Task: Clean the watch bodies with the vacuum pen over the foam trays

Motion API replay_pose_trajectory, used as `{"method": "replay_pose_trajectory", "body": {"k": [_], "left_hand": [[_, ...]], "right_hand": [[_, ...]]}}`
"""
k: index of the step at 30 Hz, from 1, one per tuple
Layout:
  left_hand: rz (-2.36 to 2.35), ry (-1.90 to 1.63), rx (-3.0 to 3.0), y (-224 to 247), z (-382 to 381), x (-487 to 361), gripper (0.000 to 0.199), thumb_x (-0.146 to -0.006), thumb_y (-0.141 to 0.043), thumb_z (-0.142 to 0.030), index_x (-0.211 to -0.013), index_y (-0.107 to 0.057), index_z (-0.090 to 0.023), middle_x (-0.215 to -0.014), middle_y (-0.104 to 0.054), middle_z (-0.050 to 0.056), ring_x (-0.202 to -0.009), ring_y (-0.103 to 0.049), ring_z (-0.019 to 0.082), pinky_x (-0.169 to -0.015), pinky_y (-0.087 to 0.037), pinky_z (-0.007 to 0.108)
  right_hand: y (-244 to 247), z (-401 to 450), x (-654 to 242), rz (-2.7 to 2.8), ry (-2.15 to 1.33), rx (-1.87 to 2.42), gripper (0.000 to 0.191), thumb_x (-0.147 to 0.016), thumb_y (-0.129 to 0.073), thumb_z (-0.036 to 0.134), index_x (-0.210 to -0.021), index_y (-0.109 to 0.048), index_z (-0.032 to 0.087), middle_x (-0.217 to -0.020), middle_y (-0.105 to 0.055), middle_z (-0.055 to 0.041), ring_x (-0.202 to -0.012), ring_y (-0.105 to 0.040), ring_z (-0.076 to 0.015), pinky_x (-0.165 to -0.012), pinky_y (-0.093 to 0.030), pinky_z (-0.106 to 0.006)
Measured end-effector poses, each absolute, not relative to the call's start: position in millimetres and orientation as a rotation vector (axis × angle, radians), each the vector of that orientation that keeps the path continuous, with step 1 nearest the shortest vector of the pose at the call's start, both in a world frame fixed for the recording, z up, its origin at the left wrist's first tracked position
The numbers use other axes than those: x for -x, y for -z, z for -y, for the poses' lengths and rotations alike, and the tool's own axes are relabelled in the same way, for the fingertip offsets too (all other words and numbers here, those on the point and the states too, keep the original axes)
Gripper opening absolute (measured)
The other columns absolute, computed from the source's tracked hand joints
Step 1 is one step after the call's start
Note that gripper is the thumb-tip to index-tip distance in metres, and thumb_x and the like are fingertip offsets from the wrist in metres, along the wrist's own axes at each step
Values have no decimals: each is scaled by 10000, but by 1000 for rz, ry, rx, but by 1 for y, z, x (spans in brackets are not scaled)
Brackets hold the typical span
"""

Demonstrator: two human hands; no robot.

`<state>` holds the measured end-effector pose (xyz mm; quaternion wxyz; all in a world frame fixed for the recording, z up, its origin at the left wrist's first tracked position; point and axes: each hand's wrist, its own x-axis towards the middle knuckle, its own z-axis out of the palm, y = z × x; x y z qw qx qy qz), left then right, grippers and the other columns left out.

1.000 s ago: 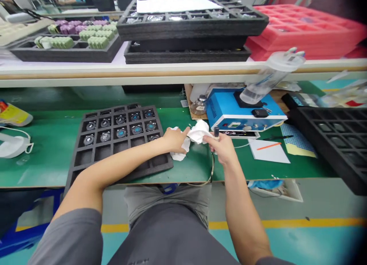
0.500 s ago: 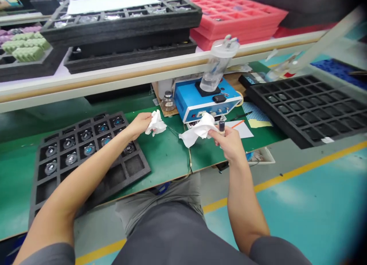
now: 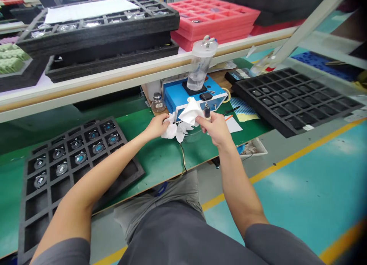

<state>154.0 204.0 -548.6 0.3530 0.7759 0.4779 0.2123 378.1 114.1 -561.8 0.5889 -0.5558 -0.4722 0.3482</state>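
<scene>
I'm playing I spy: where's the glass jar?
In the head view, the jar is just left of the blue box, beyond the left hand.

I am working at a green bench [image 3: 163,161]. At left, it is carrying a black compartment tray [image 3: 60,190]; at far centre, a blue unit [image 3: 173,99]. A white sheet [image 3: 235,126] is lying to the unit's near right. Beyond the far side, a white shelf [image 3: 114,78] is supporting stacked black trays [image 3: 100,37] and, rightward, stacked red trays [image 3: 197,30].
</scene>
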Motion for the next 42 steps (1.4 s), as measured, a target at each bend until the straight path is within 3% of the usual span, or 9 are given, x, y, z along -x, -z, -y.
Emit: {"method": "replay_pose_trajectory", "body": {"k": [3, 7, 13, 15, 18, 21, 31, 37, 42], "left_hand": [[-1257, -451, -2160, 548, -200, -158, 294, -810, -647, -111, -1084, -725, -183, -1244, -729, 121, -1240, -619, 341, -1110, -435, 479], [-1251, -404, -2268, 549, -193, -155, 379, -846, -662, -184, -1222, -702, -154, -1400, -652, 167, -1387, -511, 381, -1185, -354, 551], [-1166, -389, -2231, 560, -194, -163, 796, -737, -834, -326, -1447, -558, -94, -1209, -726, 146, -907, -694, 249, -883, -556, 386], [-1167, -438, -2226, 565, -195, -168, 740, -717, -836, -279, -1400, -609, -110, -1187, -729, 130, -866, -678, 238, -870, -542, 385], [-1196, -541, -2193, 570, -196, -180, 371, -747, -798, -256, -1101, -764, -152, -1061, -750, 107, -898, -665, 266, -900, -505, 413], [-1192, -637, -2090, 566, -197, -192, 38, -773, -746, -209, -789, -763, -179, -871, -746, 78, -882, -660, 262, -879, -487, 395], [-1101, -834, -1397, 513, -197, -133, 169, -859, -699, -321, -907, -721, -161, -787, -729, 46, -689, -670, 137, -616, -483, 227], [-1077, -829, -1081, 517, -198, -125, 87, -907, -616, -210, -853, -651, -151, -753, -726, 64, -649, -696, 137, -576, -500, 216], [-981, -817, -978, 514, -194, -136, 168, -977, -529, -206, -908, -673, -152, -801, -746, 64, -664, -687, 116, -609, -515, 203]], "right_hand": [[562, -109, -388, 1127, -748, 1335, 300, -752, -762, 421, -690, -558, 211, -506, -465, 75, -464, -395, -91, -478, -289, -257], [578, -95, -402, 1129, -698, 1465, 290, -729, -764, 431, -696, -608, 188, -539, -468, 69, -516, -382, -93, -519, -272, -260], [601, -95, -379, 1110, -809, 1450, 308, -704, -753, 461, -703, -636, 176, -544, -476, 64, -550, -396, -105, -542, -281, -260], [601, -98, -372, 1094, -812, 1434, 306, -706, -750, 464, -723, -649, 175, -537, -472, 68, -537, -391, -105, -534, -282, -258], [600, -95, -377, 991, -767, 1448, 306, -708, -747, 470, -740, -638, 186, -511, -454, 77, -500, -382, -104, -508, -287, -257], [602, -88, -393, 906, -709, 1482, 327, -708, -751, 478, -675, -572, 207, -481, -424, 83, -471, -370, -100, -489, -282, -259], [629, -90, -411, 921, -653, 1567, 329, -704, -748, 487, -688, -617, 185, -538, -454, 65, -548, -382, -112, -551, -286, -268], [614, -90, -390, 899, -612, 1489, 543, -684, -772, 452, -1127, -721, 142, -814, -648, -1, -648, -481, -128, -630, -411, -273], [593, -102, -324, 951, -831, 1267, 655, -681, -808, 508, -1229, -672, 175, -666, -482, 73, -567, -390, -105, -547, -371, -255]]}}
